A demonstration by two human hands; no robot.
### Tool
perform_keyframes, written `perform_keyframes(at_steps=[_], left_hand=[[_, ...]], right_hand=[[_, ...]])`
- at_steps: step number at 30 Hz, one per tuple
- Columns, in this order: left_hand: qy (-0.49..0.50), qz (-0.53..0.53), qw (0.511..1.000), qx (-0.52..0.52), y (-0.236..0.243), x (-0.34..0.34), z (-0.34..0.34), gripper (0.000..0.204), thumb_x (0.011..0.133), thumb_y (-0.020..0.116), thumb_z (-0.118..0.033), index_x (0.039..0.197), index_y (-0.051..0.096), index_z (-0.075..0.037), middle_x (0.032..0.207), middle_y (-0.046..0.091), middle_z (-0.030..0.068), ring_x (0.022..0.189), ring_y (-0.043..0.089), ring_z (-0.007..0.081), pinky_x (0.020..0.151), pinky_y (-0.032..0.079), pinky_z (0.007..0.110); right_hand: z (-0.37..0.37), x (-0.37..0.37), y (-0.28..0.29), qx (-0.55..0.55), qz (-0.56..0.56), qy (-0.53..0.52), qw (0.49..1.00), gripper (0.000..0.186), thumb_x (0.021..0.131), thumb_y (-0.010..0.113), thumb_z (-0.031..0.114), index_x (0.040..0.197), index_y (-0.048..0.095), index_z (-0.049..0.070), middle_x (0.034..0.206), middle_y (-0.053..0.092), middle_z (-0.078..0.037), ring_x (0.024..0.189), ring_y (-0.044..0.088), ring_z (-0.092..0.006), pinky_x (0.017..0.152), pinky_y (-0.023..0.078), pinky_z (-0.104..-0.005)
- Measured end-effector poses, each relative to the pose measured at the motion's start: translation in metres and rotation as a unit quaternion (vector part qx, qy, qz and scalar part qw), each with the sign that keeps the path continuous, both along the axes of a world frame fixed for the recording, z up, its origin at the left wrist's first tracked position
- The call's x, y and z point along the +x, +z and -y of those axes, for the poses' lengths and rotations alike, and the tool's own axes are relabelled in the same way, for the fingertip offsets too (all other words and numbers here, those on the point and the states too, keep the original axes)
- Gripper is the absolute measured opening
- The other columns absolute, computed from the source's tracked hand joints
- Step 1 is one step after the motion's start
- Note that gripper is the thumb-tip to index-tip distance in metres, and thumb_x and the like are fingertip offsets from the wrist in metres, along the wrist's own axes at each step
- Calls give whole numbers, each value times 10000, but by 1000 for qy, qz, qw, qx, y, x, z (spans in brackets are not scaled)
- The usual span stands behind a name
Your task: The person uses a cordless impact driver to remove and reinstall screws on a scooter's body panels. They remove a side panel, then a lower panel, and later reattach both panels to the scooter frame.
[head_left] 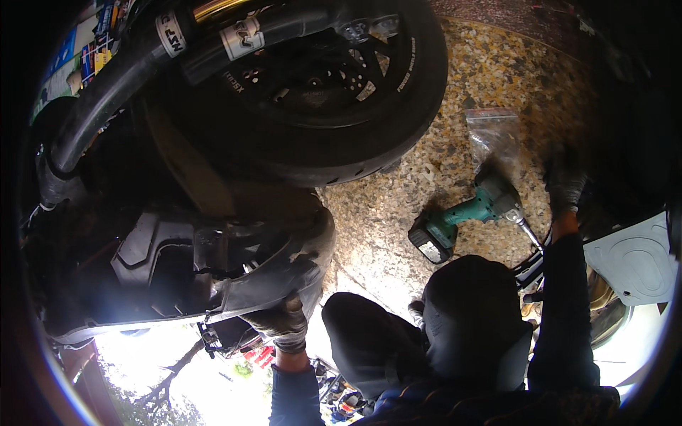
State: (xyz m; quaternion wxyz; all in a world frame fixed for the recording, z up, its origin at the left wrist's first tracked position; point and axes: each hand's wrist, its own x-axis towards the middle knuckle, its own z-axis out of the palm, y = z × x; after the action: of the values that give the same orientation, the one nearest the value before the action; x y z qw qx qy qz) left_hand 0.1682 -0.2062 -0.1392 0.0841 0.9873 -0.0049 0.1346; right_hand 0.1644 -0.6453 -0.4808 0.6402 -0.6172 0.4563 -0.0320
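My left hand [280, 323], in a grey glove, grips the lower edge of a black scooter body panel [277, 284] at the lower left. My right hand [566, 181], also gloved, reaches into shadow at the right, its fingers dim and blurred. Left of it, a green cordless impact driver [469, 211] with a long socket lies on the speckled floor [369, 234], beside a clear zip bag [491, 135].
A black front wheel [383, 142] and fork tube [106, 99] fill the upper left. A pale flat panel [629, 255] and dark parts are at the right. My bent knees [469, 312] are at the bottom centre. Coloured items [92, 57] stand at the far upper left.
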Motion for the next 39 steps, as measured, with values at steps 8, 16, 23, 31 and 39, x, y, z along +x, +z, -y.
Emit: perform_keyframes(at_steps=[8,16,23,31,39], left_hand=[[5,5,995,-100,-2,6,6,1080,735,849,-462,1467,213,13,1377,411,168,1239,467,271,1043,393,387],[13,26,995,92,6,9,6,1123,674,751,-695,1399,305,36,1273,462,250,1205,471,402,1033,359,520],[2,41,993,114,5,9,0,1119,692,678,-755,1347,358,95,1263,450,299,1130,491,472,943,410,564],[7,66,992,109,17,4,5,896,764,670,-596,1300,424,79,1268,484,265,1098,497,443,914,405,551],[-16,7,999,-37,40,-11,-9,765,740,698,-342,1370,433,0,1324,495,223,1162,498,394,981,394,519]], right_hand=[[11,-4,-26,-71,16,41,996,214,960,644,289,1058,616,100,615,514,45,458,454,-59,381,357,-235],[30,-18,-84,-192,90,108,971,221,972,613,335,996,644,117,618,549,24,476,492,-93,406,395,-271],[41,2,-40,135,-4,74,988,276,954,609,396,948,652,123,735,642,-29,589,606,-147,542,522,-324],[-96,82,212,-42,267,396,877,425,915,622,533,953,600,110,807,617,-14,733,586,-139,636,504,-318],[-260,92,396,-265,454,419,741,690,833,782,331,1335,451,-8,1284,567,-171,1121,590,-259,963,489,-371]])
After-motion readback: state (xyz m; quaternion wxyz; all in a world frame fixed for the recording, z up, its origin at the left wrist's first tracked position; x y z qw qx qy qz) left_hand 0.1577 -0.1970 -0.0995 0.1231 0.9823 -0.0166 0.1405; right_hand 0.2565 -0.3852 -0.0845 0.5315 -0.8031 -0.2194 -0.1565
